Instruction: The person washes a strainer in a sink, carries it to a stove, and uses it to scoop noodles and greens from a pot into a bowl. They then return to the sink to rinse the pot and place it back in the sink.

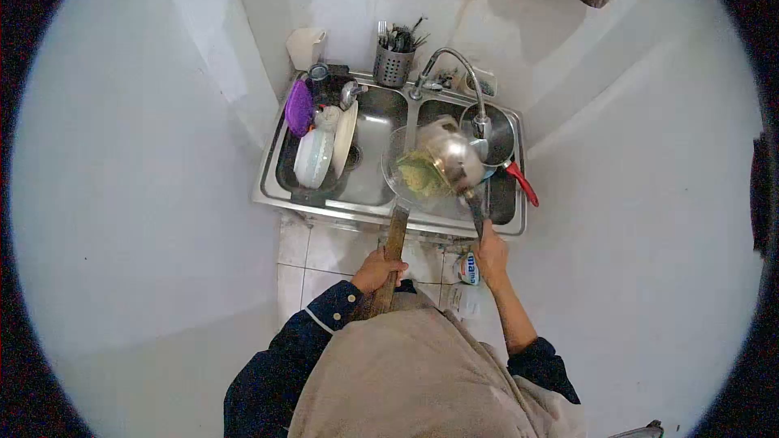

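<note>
My left hand [378,272] is wrapped round the long brown handle of a round strainer [395,164], held over the middle of the double sink. Yellow-green food [421,174] lies in the strainer. My right hand [491,253] grips the dark handle of a shiny metal saucepan [454,152], tilted on its side with its mouth towards the strainer. The pan's inside is hidden. Under the curved faucet [460,53], a pot with a red handle [522,183] sits in the right basin.
The left basin holds white dishes [313,159] and a purple item [299,108]. Behind the sink [324,210] stands a perforated cutlery holder [393,67]. White walls close in on both sides. A labelled container [467,268] stands on the tiled floor below.
</note>
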The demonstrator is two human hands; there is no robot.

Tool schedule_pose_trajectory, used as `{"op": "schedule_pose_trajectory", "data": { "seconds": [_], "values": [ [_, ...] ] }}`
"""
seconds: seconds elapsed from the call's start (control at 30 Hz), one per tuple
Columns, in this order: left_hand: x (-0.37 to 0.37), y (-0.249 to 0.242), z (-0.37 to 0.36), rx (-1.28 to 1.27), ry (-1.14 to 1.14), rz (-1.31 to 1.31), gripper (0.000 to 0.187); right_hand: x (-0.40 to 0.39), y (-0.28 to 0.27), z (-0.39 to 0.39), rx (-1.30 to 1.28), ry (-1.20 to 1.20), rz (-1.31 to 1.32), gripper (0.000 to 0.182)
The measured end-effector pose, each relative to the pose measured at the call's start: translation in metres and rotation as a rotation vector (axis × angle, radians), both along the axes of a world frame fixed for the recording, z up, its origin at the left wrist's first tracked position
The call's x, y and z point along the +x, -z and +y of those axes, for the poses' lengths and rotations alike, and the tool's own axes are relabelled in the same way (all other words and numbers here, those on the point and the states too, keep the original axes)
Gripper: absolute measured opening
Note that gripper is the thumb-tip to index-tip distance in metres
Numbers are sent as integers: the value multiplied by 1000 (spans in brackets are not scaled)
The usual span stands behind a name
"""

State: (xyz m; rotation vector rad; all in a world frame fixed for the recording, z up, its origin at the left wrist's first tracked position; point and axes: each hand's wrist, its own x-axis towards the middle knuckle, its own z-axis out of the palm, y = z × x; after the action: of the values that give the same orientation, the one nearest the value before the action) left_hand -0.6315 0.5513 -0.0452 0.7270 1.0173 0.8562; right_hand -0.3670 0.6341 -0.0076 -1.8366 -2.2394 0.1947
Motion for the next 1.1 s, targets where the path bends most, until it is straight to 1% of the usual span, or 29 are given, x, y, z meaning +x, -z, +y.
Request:
{"op": "schedule_pose_trajectory", "data": {
  "seconds": [0.07, 0.1, 0.17, 0.23, 0.3, 0.33, 0.43, 0.47, 0.57, 0.67, 0.77, 0.87, 0.97, 1.07, 1.1],
  "values": [
    [1, 5, -1, 88, 15, -1, 19, 3, -2, 4, 20, -24, -29, 39],
    [4, 4, -4, 24, -4, -26, 19, 4, -1, 0, 20, -27, -39, 36],
    [2, -5, -1, -81, -36, -62, 20, 0, -5, -4, -15, 23, -62, 36],
    [0, -18, 0, -59, -27, -10, 21, -2, -7, 5, -43, 27, -66, 40],
    [3, -16, -8, -73, -25, -14, 22, 1, 5, 2, -101, 6, -47, 46],
    [3, -10, -7, -77, -23, -34, 22, 3, 9, -4, -129, 34, 16, 44],
    [-3, -8, -3, -22, 1, -64, 22, -11, -8, -4, -172, 94, 196, 38],
    [-3, -9, -4, -6, 14, -72, 23, -13, -12, -2, -181, 51, 328, 34],
    [-1, -14, -5, -80, -24, -41, 22, -17, -27, -7, -121, -56, 493, 26],
    [-5, -13, -5, -78, 11, -16, 21, -20, -43, -9, -575, 146, 887, 18],
    [-5, -16, -6, -119, -48, -57, 23, -13, -43, -17, -715, 156, 1161, 15],
    [-7, -9, -6, -41, -102, -114, 23, -4, -57, -42, -775, 204, 1360, 14],
    [-17, -12, -7, -56, -85, -57, 24, 14, -67, -70, -715, 335, 1199, 16],
    [-19, -18, -5, -42, -174, -55, 24, 31, -74, -90, -750, 355, 1095, 19],
    [-20, -22, -4, -32, -186, -33, 23, 36, -67, -92, -781, 367, 1102, 19]
  ]
}}
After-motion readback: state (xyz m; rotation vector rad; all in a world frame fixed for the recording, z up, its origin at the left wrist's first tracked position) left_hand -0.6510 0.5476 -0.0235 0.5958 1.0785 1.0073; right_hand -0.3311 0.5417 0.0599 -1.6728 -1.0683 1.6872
